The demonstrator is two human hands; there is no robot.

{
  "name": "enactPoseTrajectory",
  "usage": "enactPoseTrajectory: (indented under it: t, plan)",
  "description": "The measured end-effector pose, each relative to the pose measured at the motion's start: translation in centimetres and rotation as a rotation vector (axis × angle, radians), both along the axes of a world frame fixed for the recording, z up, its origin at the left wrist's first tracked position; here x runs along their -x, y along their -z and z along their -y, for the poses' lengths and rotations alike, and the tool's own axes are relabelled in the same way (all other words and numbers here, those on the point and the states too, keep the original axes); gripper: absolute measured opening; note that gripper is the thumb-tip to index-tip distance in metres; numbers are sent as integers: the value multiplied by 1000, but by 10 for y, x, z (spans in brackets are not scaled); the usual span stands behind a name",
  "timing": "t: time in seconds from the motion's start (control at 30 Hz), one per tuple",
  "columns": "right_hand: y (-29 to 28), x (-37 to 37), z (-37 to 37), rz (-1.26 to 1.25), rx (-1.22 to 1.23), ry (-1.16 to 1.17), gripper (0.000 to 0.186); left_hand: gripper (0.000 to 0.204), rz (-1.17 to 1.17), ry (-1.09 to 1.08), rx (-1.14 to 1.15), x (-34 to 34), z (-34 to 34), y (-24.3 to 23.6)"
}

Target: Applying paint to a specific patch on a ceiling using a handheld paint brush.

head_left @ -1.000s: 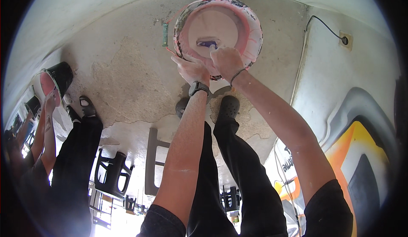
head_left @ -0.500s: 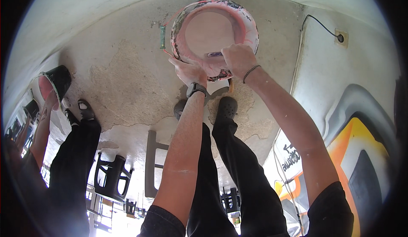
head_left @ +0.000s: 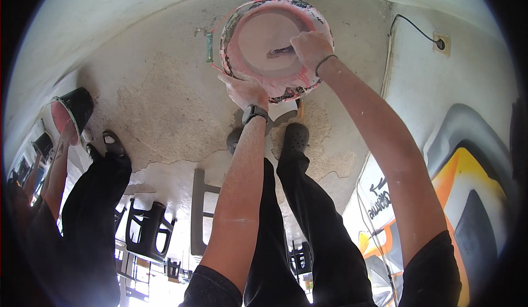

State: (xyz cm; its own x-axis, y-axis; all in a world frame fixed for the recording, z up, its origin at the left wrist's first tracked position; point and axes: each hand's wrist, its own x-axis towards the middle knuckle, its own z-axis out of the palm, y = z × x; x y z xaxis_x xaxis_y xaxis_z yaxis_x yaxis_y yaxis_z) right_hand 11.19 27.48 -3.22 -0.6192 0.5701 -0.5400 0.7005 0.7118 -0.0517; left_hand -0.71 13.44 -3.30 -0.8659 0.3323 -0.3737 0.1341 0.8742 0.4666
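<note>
A paint-smeared bucket, pink inside and on the rim, holds pale pinkish liquid. My left hand is closed on its near rim, with part of the fingers hidden. Over the right side of the opening is my right hand, its fingers wrapped round a dark stick-like tool. The tool's far end dips into the liquid, so its full shape is hidden. From the bucket's left side sticks out a wire handle with a green grip.
A co-worker's arm reaches into a black bucket at the left. Below stand a black stool and a grey one. On the right, a painted wall carries a socket with a plugged-in cable. My shoes are close to the bucket.
My right hand has moved up and slightly right over the bucket, swinging the dark tool through the liquid. My left hand keeps its place on the rim.
</note>
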Motion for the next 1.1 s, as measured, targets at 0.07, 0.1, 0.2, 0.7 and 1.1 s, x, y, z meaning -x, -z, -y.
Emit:
enactPoseTrajectory:
  t: [0.07, 0.1, 0.2, 0.7, 1.1]
  plan:
    - [-9, 6, -11, -12, -25, -9, 16, 37, -62, 19, -114, 2, -3, -1]
    - [-13, 9, -17, -20, -54, -33, 16, 37, -67, 19, -114, 4, -3, -2]
    - [-2, 8, -29, -52, -118, -85, 15, 43, -24, 17, -123, 1, -2, 3]
    - [9, 4, 20, -136, -284, -28, 16, 43, 30, 8, -107, 4, 2, 7]
    - [-3, -3, 44, -83, -89, -34, 12, 41, -12, 10, -162, 4, 3, 8]
